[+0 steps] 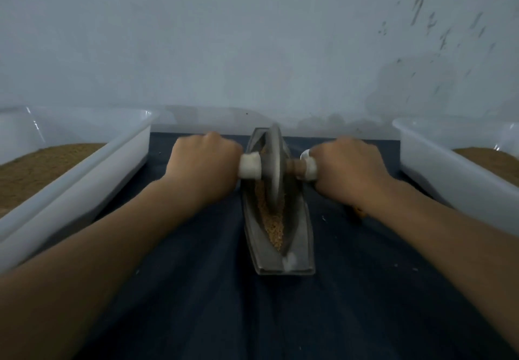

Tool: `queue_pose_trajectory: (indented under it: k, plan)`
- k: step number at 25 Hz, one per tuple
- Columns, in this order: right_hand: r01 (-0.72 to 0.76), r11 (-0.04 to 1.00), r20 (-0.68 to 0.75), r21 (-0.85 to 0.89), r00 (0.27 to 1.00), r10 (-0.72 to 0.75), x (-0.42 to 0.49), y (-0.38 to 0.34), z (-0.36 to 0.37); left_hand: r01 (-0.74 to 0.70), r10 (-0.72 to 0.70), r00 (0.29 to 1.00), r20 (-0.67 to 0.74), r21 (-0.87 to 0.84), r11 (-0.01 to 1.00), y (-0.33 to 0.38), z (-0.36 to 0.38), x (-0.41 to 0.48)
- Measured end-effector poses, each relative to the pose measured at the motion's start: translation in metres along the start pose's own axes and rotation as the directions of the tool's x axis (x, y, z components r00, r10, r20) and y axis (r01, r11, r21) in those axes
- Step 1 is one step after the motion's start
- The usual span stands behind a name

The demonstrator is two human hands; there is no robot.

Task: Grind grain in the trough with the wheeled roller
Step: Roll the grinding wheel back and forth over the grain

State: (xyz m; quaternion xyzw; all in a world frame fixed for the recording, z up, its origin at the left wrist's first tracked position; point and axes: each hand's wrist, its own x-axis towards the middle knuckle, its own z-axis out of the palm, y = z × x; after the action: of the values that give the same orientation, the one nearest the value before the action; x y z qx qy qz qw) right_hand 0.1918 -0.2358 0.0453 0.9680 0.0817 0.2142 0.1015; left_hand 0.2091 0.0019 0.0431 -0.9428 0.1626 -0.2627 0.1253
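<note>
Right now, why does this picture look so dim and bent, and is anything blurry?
Head view: dim, bluish light; the wide lens bows the left tub and right tub outward; the wheeled roller, left hand and right hand look softly blurred.

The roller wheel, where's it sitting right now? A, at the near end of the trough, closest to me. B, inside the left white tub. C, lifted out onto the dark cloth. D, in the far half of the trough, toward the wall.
D: the wheel stands in the far half of the trough, with grain lying bare nearer; the left hand and right hand grip its handle.
</note>
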Motion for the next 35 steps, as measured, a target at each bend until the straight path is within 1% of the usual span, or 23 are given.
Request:
queue_pose_trajectory:
  k: [2,3,4,5,7,8,9,11,13,15,18,20,22,24,27,29,31,33,35]
  plan:
    - [0.052,0.994,-0.139,-0.091,0.988,-0.064,-0.035,0.002,-0.016,-0.051,0.051,0.998,0.026,-0.028,0.998,-0.004,-0.013,-0.027]
    - [0.06,0.99,-0.173,-0.124,0.982,-0.081,-0.045,0.003,-0.025,-0.059,0.062,0.996,0.057,-0.051,0.997,-0.008,-0.017,-0.035]
    - [0.067,0.988,-0.175,-0.14,0.98,-0.091,-0.046,0.005,-0.032,-0.062,0.07,0.994,0.09,-0.082,0.995,-0.012,-0.017,-0.037]
    - [0.08,0.985,-0.149,-0.151,0.983,-0.103,-0.042,0.005,-0.032,-0.057,0.068,0.992,0.109,-0.106,0.993,-0.014,-0.013,-0.035]
    - [0.074,0.984,-0.06,-0.159,0.995,-0.085,-0.024,0.003,-0.013,-0.016,0.025,0.996,0.09,-0.093,0.996,-0.011,0.003,-0.019]
    - [0.059,0.986,-0.055,-0.153,0.996,-0.068,-0.005,0.002,-0.001,0.006,-0.001,0.998,0.063,-0.078,0.997,-0.01,0.014,-0.005]
    - [0.039,0.988,-0.086,-0.149,0.995,-0.052,0.013,0.0,0.008,0.031,-0.027,0.999,0.046,-0.077,0.997,-0.009,0.024,0.01]
    - [-0.004,0.991,-0.138,-0.135,0.99,-0.014,0.044,-0.003,0.016,0.086,-0.08,0.995,0.057,-0.095,0.992,-0.009,0.038,0.034]
    - [-0.026,0.991,-0.114,-0.128,0.993,0.012,0.059,-0.006,0.014,0.128,-0.122,0.991,0.056,-0.126,0.984,-0.01,0.044,0.045]
    - [-0.027,0.992,-0.084,-0.125,0.996,0.016,0.052,-0.01,0.007,0.145,-0.141,0.989,0.038,-0.145,0.979,-0.006,0.039,0.035]
    - [0.037,0.996,-0.044,-0.083,0.998,-0.041,0.01,-0.006,-0.004,0.084,-0.08,0.996,0.049,-0.09,0.992,0.0,0.01,-0.001]
    - [0.066,0.996,-0.111,-0.059,0.991,-0.072,-0.029,0.0,-0.012,-0.008,0.009,0.999,0.044,-0.035,0.999,0.001,-0.013,-0.024]
    - [0.059,0.998,-0.2,-0.027,0.978,-0.063,-0.051,0.002,-0.026,-0.088,0.088,0.996,0.004,0.025,0.996,-0.001,-0.029,-0.033]
    - [0.066,0.998,-0.186,0.002,0.98,-0.065,-0.051,0.005,-0.017,-0.115,0.116,0.993,-0.018,0.058,0.992,-0.001,-0.027,-0.028]
    - [-0.028,1.0,-0.072,-0.011,0.997,0.027,-0.015,0.007,0.016,-0.037,0.04,0.998,-0.038,0.093,0.995,0.004,0.0,0.004]
    - [-0.058,0.998,-0.091,0.015,0.994,0.059,0.024,0.006,0.032,0.04,-0.036,0.997,-0.065,0.067,0.997,0.004,0.019,0.03]
    - [-0.077,0.996,-0.116,0.035,0.99,0.08,0.054,0.005,0.036,0.109,-0.108,0.993,-0.048,0.022,0.994,0.001,0.03,0.048]
    - [-0.088,0.996,-0.104,0.036,0.99,0.091,0.06,0.002,0.029,0.126,-0.126,0.992,-0.023,-0.012,0.992,0.002,0.029,0.051]
    - [-0.102,0.994,-0.064,0.026,0.993,0.103,0.042,-0.002,0.021,0.115,-0.115,0.993,-0.032,-0.004,0.993,0.008,0.018,0.039]
